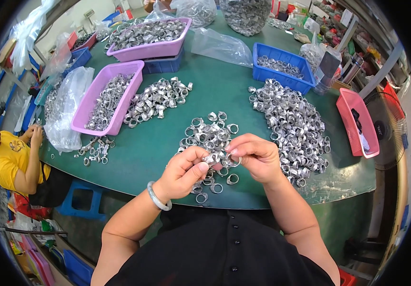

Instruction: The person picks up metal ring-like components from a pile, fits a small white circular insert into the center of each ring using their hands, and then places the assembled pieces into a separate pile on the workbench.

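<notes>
Both of my hands meet over a small pile of silver-grey metal rings point(208, 134) at the table's near edge. My left hand point(182, 174), with a pale bangle point(158, 196) on its wrist, pinches one ring point(209, 160) between thumb and fingers. Just beside it, my right hand point(258, 157) is closed on another ring point(235, 161), held at the fingertips. Loose rings point(216, 188) lie below the hands. To the right spreads a larger heap of rings point(296, 128); a smaller heap point(159, 101) sits to the upper left.
Pink baskets point(136, 76) and a blue basket point(258, 71) holding rings stand on the green table point(215, 88). A red basket point(344, 109) and a fan point(382, 131) are at the right. A co-worker in a yellow shirt point(12, 164) sits at the left by a blue stool point(82, 198).
</notes>
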`<action>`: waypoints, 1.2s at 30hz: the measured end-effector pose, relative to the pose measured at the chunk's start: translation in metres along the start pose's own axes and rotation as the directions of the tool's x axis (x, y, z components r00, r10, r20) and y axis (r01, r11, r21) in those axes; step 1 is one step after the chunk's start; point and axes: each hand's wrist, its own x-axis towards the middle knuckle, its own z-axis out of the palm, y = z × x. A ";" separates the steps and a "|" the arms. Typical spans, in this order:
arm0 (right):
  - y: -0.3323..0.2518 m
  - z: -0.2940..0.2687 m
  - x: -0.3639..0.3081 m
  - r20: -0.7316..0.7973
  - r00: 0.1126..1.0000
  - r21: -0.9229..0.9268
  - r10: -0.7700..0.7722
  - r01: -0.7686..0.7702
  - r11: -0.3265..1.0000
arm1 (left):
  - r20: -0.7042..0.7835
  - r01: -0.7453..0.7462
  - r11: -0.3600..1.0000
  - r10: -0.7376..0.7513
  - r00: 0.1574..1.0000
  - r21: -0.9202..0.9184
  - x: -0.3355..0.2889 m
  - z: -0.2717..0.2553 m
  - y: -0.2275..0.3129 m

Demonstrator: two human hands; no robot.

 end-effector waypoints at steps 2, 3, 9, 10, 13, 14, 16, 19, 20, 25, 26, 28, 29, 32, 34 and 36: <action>0.000 0.001 0.000 0.007 1.000 0.007 -0.002 0.001 1.000 | -0.014 0.028 0.997 -0.029 0.999 -0.075 0.001 0.003 0.001; 0.002 0.001 0.000 0.008 1.000 0.010 -0.002 0.002 1.000 | -0.025 0.054 0.987 -0.058 0.998 -0.152 0.002 0.005 0.002; 0.006 0.002 -0.003 -0.059 0.992 0.126 0.111 -0.103 0.987 | -0.086 0.178 0.927 -0.218 0.972 -0.331 0.007 0.009 0.006; 0.006 0.002 -0.003 -0.059 0.992 0.127 0.112 -0.104 0.986 | -0.103 0.205 0.916 -0.254 0.962 -0.346 0.007 0.010 0.007; 0.008 0.003 -0.003 -0.075 0.988 0.118 0.134 -0.125 0.985 | -0.108 0.232 0.906 -0.285 0.952 -0.353 0.008 0.010 0.009; 0.010 0.004 -0.003 -0.108 0.982 0.090 0.157 -0.147 0.985 | -0.108 0.232 0.906 -0.286 0.952 -0.354 0.009 0.009 0.008; 0.014 0.006 -0.002 -0.140 0.974 0.063 0.178 -0.171 0.983 | -0.175 0.253 0.948 -0.287 0.942 -0.195 0.011 0.003 0.008; 0.024 0.011 0.001 -0.253 0.924 -0.014 0.288 -0.301 0.954 | -0.242 0.178 0.896 -0.083 0.967 0.406 0.018 -0.014 0.005; 0.029 0.012 0.001 -0.252 0.924 -0.013 0.288 -0.301 0.954 | -0.235 0.178 0.744 -0.029 0.971 0.644 0.022 -0.017 0.008; 0.043 0.023 0.008 -0.204 0.964 -0.479 0.169 -0.249 0.842 | -0.037 -0.006 0.423 0.094 0.995 0.906 0.033 -0.025 -0.003; 0.044 0.023 0.010 -0.157 0.974 -0.534 0.161 -0.221 0.816 | -0.022 -0.011 0.377 0.082 0.996 0.926 0.035 -0.025 -0.003; 0.042 0.021 0.011 -0.090 0.990 -0.621 0.107 -0.140 0.771 | -0.030 0.012 0.399 0.038 0.999 0.917 0.036 -0.025 -0.001; 0.040 0.021 0.012 -0.067 0.991 -0.641 0.116 -0.132 0.756 | -0.038 0.037 0.420 -0.007 0.999 0.907 0.036 -0.026 0.002; 0.032 0.021 0.013 -0.044 0.995 -0.669 0.091 -0.097 0.737 | -0.219 0.255 0.695 -0.142 0.965 0.673 0.032 -0.027 0.014; 0.026 0.022 0.014 -0.045 0.997 -0.676 0.058 -0.073 0.733 | -0.215 0.375 0.922 -0.348 0.912 0.100 0.030 -0.034 0.017; 0.020 0.024 0.015 -0.117 0.982 -0.590 0.148 -0.188 0.785 | -0.041 0.313 0.819 -0.378 0.925 -0.481 0.027 -0.043 0.009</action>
